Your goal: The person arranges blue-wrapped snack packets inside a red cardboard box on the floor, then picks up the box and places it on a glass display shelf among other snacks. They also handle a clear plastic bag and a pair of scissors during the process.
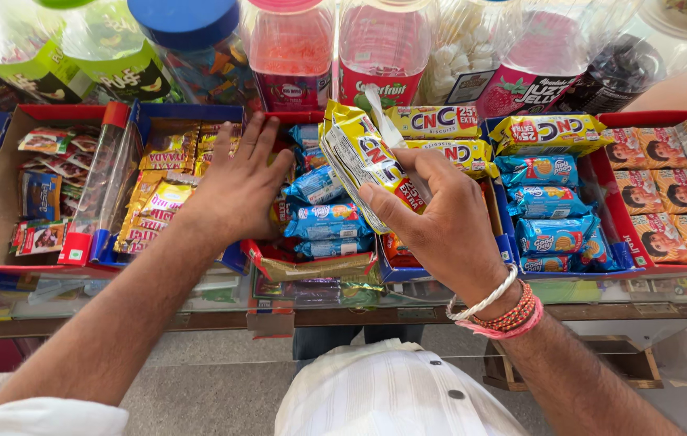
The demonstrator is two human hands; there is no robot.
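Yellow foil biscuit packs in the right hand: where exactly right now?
Head view, centre: yellow foil biscuit packs held tilted in the right hand, above the blue biscuit packs.

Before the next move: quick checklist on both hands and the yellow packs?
1. Right hand grips the yellow packs: ok, thumb and fingers wrap the stack.
2. Stack lifted out of its box: ok, it sits tilted above the blue packs.
3. Left hand steadying: ok, palm down and fingers spread on the box edge, holding nothing.
4. Room in the yellow row: cannot tell, the hand hides the gap.
5. Jars behind clear of the stack: ok, apart from it.
6. Pack count in the grip: cannot tell, edges overlap.
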